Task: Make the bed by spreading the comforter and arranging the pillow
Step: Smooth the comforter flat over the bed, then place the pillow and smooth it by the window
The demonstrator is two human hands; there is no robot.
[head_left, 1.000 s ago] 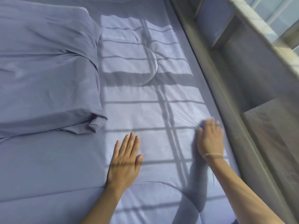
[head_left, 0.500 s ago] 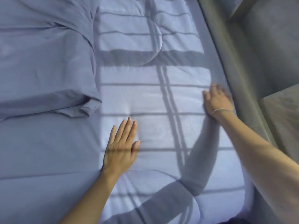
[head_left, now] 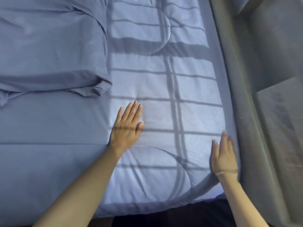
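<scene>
Two flat hands work the bed: the left hand (head_left: 127, 128) presses the comforter (head_left: 164, 89) with straight fingers, likely to anchor it, while the right hand (head_left: 224, 155) — blurred, fingers extended, gripping nothing — lies along the bed's right edge, probably smoothing. The pillow (head_left: 50, 51) lies at the far left, still rumpled.

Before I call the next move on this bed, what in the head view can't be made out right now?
- Right hand: motion-blurred at the bed's right edge, so contact with the sheet is unclear.
- Pillow: none identifiable in frame.
- Folded comforter: cut off by the top and left edges, so its full extent is unknown.
- Under the left hand: the flat palm hides any wrinkle.
- Below the near mattress edge: too dark to read.
</scene>
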